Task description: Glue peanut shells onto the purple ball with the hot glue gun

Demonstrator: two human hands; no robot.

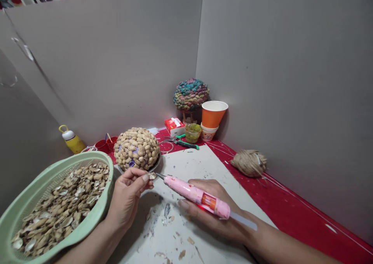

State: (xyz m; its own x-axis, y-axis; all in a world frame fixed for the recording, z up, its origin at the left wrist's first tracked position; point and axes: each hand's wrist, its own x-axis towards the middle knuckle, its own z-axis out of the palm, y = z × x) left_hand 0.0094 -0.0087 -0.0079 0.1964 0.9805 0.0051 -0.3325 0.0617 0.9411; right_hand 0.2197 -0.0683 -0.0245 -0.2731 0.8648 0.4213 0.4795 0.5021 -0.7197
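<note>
Between the thumb and fingers of my left hand point(131, 190) is a peanut shell point(152, 176), its pale hollow side showing. My right hand point(206, 209) is wrapped round a pink hot glue gun point(186, 190), with a translucent glue stick point(243, 220) poking out of its back end. The gun's metal nozzle points left and reaches the shell or stops just short of it; I cannot tell which. Just behind my left hand sits a ball covered in peanut shells point(140, 145), with purple patches between some shells. A green basket point(109, 186) of peanut shells point(67, 202) stands left of my left forearm.
Shell scraps dot the white board point(210, 167) on the red tabletop point(250, 190). Behind are pliers point(186, 144), a glass bowl point(192, 133), an orange cup point(214, 116), a coloured shell ball point(190, 95) and a yellow bottle point(72, 140). Twine point(249, 163) lies right, near the grey wall.
</note>
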